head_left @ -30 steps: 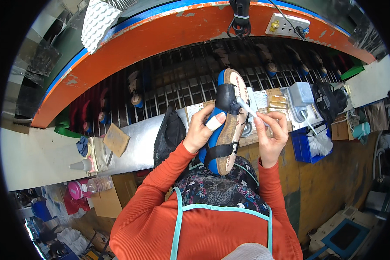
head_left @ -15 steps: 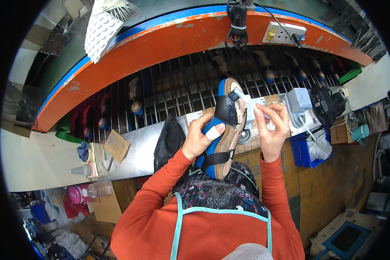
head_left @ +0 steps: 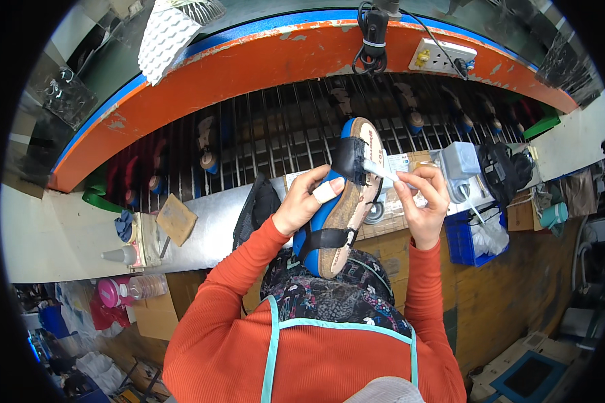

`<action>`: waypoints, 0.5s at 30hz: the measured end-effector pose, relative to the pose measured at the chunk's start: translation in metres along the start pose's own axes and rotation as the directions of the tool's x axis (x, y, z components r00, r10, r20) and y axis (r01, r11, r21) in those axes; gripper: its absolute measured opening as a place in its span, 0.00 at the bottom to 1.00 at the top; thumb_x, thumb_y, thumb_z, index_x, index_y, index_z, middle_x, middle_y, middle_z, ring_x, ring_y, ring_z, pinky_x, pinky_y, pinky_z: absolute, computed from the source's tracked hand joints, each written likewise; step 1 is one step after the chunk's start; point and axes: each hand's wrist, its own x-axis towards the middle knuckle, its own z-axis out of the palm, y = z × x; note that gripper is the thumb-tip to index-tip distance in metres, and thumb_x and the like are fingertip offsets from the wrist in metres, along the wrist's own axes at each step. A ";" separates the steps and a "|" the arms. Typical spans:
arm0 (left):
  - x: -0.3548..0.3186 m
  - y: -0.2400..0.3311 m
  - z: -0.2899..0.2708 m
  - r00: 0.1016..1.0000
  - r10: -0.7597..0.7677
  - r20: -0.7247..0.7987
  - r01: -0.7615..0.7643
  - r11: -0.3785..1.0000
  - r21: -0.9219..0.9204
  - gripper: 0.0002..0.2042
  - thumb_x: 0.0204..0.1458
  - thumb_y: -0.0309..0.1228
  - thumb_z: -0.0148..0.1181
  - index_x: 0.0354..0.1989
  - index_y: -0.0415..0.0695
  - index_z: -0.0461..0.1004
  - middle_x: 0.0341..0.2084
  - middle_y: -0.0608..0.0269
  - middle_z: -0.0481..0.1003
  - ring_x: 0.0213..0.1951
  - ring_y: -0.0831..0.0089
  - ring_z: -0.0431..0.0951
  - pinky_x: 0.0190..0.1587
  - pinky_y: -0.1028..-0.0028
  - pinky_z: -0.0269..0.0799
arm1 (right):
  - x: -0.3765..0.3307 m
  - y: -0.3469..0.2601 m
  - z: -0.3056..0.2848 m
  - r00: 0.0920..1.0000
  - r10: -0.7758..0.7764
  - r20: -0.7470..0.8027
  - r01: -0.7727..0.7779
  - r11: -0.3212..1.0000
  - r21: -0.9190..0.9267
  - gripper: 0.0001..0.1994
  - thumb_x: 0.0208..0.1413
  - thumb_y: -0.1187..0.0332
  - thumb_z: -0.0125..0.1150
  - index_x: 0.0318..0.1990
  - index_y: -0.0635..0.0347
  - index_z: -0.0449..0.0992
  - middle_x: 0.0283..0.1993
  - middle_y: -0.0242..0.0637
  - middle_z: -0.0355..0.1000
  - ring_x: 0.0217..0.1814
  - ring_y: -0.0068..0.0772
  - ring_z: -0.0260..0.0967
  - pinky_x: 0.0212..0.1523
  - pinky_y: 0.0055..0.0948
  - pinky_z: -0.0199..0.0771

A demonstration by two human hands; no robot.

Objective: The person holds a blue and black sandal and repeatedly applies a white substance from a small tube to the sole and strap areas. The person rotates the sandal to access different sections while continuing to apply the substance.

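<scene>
My left hand (head_left: 308, 203), a white wrap around its thumb, grips a sandal on a blue last (head_left: 346, 208) from its left side. The sandal stands tilted above my lap, its cork-and-beige underside turned to the right. Two black straps cross the last; the wide strap (head_left: 348, 161) folds over the underside's edge near the far end, and the narrow strap (head_left: 328, 239) lies nearer me. Between the thumb and fingers of my right hand (head_left: 423, 205) is a thin white brush (head_left: 380, 170), its tip at the wide strap's folded edge.
Beyond the sandal, a rack of metal bars (head_left: 275, 127) carries several more blue lasts under an orange beam (head_left: 249, 57). Right are a grey container (head_left: 460, 160) and a blue basket (head_left: 465, 245) with white plastic. A tan block (head_left: 177, 219) and black bag (head_left: 257, 208) lie left.
The sandal has turned so its underside shows more. The brush tip has moved a little toward me along the wide strap's edge. My left hand keeps its hold.
</scene>
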 end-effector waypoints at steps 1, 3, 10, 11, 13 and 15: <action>0.001 0.002 -0.003 0.999 -0.030 0.037 0.029 0.999 0.019 0.23 0.56 0.45 0.56 0.47 0.36 0.72 0.37 0.61 0.75 0.39 0.78 0.74 0.44 0.77 0.70 | -0.001 0.000 0.000 1.000 -0.005 0.001 0.005 1.000 -0.005 0.09 0.44 0.73 0.72 0.35 0.56 0.83 0.33 0.30 0.70 0.28 0.23 0.61 0.38 0.25 0.58; 0.002 0.004 -0.003 0.996 -0.045 0.079 0.045 0.999 -0.006 0.25 0.56 0.46 0.54 0.51 0.34 0.71 0.41 0.58 0.77 0.42 0.75 0.77 0.47 0.76 0.72 | -0.004 -0.001 -0.002 1.000 -0.002 0.008 0.002 1.000 -0.009 0.09 0.43 0.73 0.72 0.35 0.56 0.83 0.32 0.29 0.70 0.29 0.24 0.61 0.38 0.26 0.57; 0.001 0.013 0.001 0.989 -0.105 0.107 0.121 0.980 -0.159 0.25 0.58 0.47 0.52 0.51 0.35 0.71 0.42 0.58 0.77 0.43 0.76 0.77 0.48 0.76 0.72 | -0.003 0.003 -0.014 0.994 -0.010 0.107 -0.002 0.993 0.117 0.09 0.45 0.75 0.71 0.36 0.60 0.83 0.38 0.33 0.70 0.31 0.21 0.65 0.33 0.22 0.64; -0.001 0.013 0.002 0.986 -0.117 0.115 0.138 0.972 -0.192 0.25 0.59 0.47 0.51 0.52 0.36 0.70 0.43 0.58 0.76 0.43 0.76 0.76 0.49 0.75 0.71 | -0.003 0.004 -0.013 0.995 0.011 0.099 -0.031 0.979 0.199 0.09 0.46 0.76 0.71 0.37 0.61 0.83 0.39 0.34 0.70 0.32 0.20 0.66 0.32 0.20 0.66; -0.003 0.013 0.004 0.988 -0.120 0.100 0.141 0.957 -0.252 0.26 0.58 0.48 0.52 0.54 0.36 0.69 0.44 0.57 0.75 0.44 0.75 0.76 0.49 0.76 0.71 | -0.006 0.005 -0.004 0.999 0.031 0.009 -0.032 0.989 0.142 0.08 0.47 0.77 0.70 0.37 0.63 0.82 0.41 0.34 0.69 0.32 0.19 0.66 0.30 0.18 0.67; -0.006 0.011 0.006 0.989 -0.128 0.067 0.143 0.941 -0.306 0.26 0.59 0.47 0.51 0.56 0.37 0.68 0.47 0.56 0.74 0.47 0.74 0.75 0.51 0.75 0.70 | -0.013 0.005 0.004 0.998 0.064 -0.017 -0.061 0.985 0.159 0.07 0.48 0.77 0.68 0.37 0.63 0.82 0.40 0.34 0.69 0.32 0.19 0.67 0.29 0.17 0.67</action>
